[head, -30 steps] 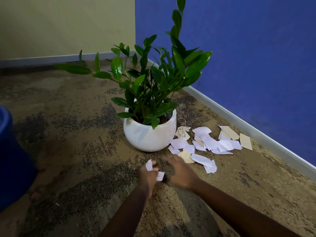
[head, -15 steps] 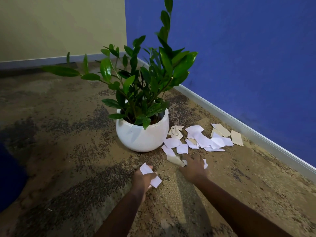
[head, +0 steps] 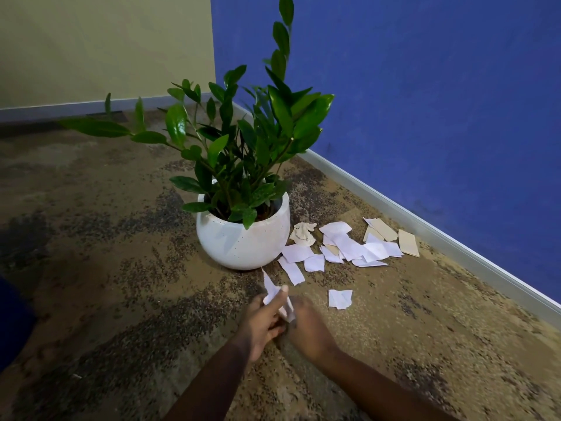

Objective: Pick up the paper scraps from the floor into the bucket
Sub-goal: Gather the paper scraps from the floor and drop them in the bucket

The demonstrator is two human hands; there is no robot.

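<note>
Paper scraps (head: 358, 249) lie scattered on the carpet (head: 121, 268) just to the right of the white pot (head: 239, 241), between it and the skirting board (head: 455, 238) of the blue wall (head: 425, 101). Most are white, torn into uneven pieces that overlap one another. A crumpled cream wad (head: 303, 233) sits just beside the pot, and a few tan rectangles (head: 408, 243) lie at the far end near the wall. One white piece (head: 340, 298) lies apart from the heap, nearer to me, and a long white strip (head: 292, 270) lies just in front of the pot. My left hand (head: 261, 326) pinches a handful of scraps (head: 271, 288) that stick up above its fingers. My right hand (head: 308, 328) is close against the left, and its fingertips reach the lower end of that handful, but it is smeared by motion and I cannot tell whether it grips the paper or only touches it. Nor can I make out how many pieces the handful holds. I see the bucket (head: 10, 326) only as a dark blue sliver at the left edge, cut off by the frame, well apart from the heap and on the other side of the pot. Both my forearms run out of the bottom of the view. Leaves of the plant (head: 243, 141) cover most of the pot's mouth.
</note>
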